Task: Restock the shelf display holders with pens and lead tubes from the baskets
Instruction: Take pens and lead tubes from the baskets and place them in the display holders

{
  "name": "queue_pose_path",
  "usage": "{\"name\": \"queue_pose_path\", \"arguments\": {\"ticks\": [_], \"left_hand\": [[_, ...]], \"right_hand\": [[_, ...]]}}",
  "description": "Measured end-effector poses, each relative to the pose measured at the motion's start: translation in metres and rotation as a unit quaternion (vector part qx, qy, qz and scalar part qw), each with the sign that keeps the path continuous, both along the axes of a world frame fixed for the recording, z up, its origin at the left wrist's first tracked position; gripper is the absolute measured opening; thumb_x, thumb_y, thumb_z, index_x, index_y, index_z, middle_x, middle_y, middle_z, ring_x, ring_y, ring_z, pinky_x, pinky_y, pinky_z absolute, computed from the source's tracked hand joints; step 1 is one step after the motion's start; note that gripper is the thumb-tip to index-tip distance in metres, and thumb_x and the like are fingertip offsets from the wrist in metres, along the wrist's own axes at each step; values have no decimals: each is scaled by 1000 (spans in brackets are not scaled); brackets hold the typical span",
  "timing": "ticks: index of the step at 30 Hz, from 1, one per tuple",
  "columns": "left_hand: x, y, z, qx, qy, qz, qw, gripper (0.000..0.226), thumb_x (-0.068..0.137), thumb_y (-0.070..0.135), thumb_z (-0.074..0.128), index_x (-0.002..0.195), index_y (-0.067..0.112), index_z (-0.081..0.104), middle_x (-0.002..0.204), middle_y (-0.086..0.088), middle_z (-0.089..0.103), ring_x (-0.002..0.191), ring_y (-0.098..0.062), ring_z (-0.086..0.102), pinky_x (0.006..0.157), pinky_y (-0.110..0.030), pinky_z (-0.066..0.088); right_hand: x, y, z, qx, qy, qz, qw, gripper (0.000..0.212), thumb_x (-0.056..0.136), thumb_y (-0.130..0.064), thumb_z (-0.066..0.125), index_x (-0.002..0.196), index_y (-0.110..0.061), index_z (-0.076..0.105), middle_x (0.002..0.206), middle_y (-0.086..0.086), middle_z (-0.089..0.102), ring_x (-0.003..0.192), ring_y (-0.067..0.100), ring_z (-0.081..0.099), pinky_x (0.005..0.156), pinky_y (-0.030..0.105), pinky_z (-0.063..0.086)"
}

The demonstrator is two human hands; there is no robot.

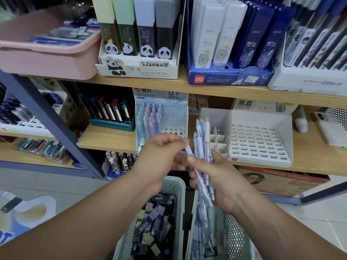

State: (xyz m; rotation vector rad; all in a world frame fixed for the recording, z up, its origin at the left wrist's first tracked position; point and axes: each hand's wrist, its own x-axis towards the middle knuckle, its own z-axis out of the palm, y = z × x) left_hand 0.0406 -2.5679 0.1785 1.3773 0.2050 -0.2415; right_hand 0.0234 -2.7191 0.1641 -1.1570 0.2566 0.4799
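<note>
Shelving: wood-look shelf boards (105, 141) on blue-grey metal uprights, three levels in view, packed with stationery boxes.
Floor: pale tiles (319, 218) under and in front of the shelves.
Left grip (159, 156): thumb and fingertips pinch the lilac upper end of one pen (188, 150), in front of the middle shelf.
Right grip (219, 179): fingers and thumb curl round a bundle of pens (201, 139), held above the baskets.
Bundle axis: long axis close to upright, upper ends toward the middle shelf, lower ends down toward the right basket; which end is the writing tip I cannot tell.
Pinched pen: slants across the bundle, its upper end leaning left.
Left basket (175, 182): pale mesh, holding jumbled lead tubes (155, 220).
Right basket (237, 233): just beside the left one, holding loose pens (204, 239).
Pen holder (173, 114): on the middle shelf behind the hands, standing pens (148, 117) in its left side, round holes showing on its right; the left grip hides its lower front.
Neighbours: white slotted tray (259, 143) to the right; small divided box (216, 136) between, partly hidden by the bundle.
Upper shelf: pink bin (47, 59), panda lead box (139, 66), blue box (231, 79).
</note>
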Motion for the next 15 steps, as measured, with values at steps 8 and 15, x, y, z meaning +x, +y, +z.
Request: {"name": "queue_pose_path", "arguments": {"ticks": [8, 15], "left_hand": [[6, 8, 1, -97, 1, 57, 994, 8, 97, 13, 62, 98, 5, 65, 82, -13, 71, 60, -17, 67, 57, -25, 57], [13, 17, -1, -104, -32, 107, 988, 8, 100, 10, 57, 92, 8, 59, 72, -9, 71, 63, -21, 71, 57, -25, 57]], "right_hand": [[7, -12, 8, 32, 17, -68, 997, 54, 60, -18, 87, 109, -12, 66, 90, 11, 77, 75, 20, 75, 45, 23, 50], [8, -17, 6, -7, 38, -123, 992, 49, 80, -10, 81, 125, -5, 62, 85, 10, 76, 66, 17, 72, 44, 21, 50]]}}
